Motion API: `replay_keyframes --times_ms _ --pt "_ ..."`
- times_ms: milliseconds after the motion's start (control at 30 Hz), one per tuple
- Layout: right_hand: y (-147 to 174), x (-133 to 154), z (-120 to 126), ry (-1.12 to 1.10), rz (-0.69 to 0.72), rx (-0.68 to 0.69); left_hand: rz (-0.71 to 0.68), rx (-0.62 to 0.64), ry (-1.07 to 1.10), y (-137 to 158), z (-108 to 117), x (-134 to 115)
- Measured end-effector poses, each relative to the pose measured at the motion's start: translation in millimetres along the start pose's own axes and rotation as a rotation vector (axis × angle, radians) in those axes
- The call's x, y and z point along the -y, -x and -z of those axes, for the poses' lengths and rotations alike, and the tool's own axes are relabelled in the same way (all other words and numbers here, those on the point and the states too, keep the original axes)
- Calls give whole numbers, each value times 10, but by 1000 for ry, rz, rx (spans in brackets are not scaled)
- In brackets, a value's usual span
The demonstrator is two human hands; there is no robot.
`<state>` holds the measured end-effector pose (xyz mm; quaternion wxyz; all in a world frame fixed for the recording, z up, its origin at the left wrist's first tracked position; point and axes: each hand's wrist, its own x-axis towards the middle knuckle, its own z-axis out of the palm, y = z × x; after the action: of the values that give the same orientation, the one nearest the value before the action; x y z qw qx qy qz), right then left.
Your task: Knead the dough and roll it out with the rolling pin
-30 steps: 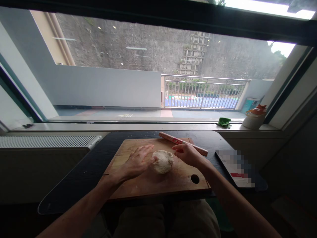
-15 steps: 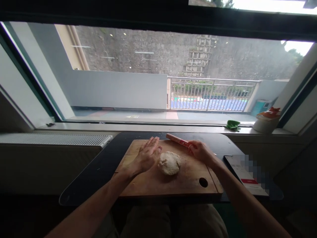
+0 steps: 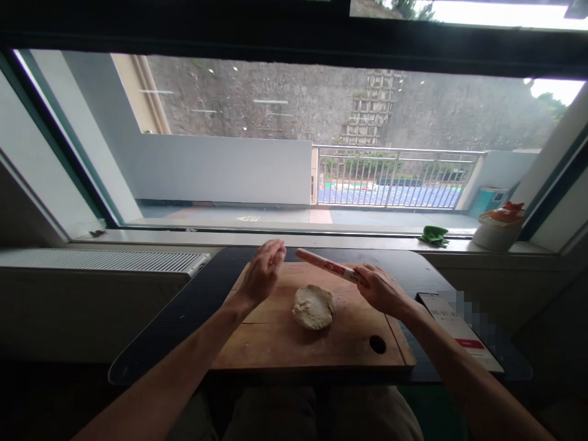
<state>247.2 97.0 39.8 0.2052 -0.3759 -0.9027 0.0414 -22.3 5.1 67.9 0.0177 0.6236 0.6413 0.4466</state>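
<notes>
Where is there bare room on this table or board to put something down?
Bare wood shows on the board between the dough and near edge, left of the hole. More table shows between the radiator and left forearm. The right is crowded: right hand and rolling pin over the board, phone beside the right forearm.

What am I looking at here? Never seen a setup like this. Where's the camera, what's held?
No machine here: these are a person's two bare hands, seen from a camera worn on their head, looking forward and down. A wooden board lies on a dark table, with a flattened lump of dough on it. The right hand grips one end of a rod with a red label. The left hand is open, apparently holding nothing. A phone lies right of the board.
</notes>
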Motion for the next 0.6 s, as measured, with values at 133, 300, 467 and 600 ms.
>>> replay_keyframes --times_ms 133,300,467,600 --pt "-99 422 127 -49 180 63 -141 41 -209 21 8 67" --pt "-352 684 1 -140 123 197 -78 371 -433 331 -151 168" --pt "-304 849 -317 37 -181 4 -28 383 -544 610 -105 -24" --pt "-155 876 -451 130 -117 -77 -2 333 -467 606 -120 -48"
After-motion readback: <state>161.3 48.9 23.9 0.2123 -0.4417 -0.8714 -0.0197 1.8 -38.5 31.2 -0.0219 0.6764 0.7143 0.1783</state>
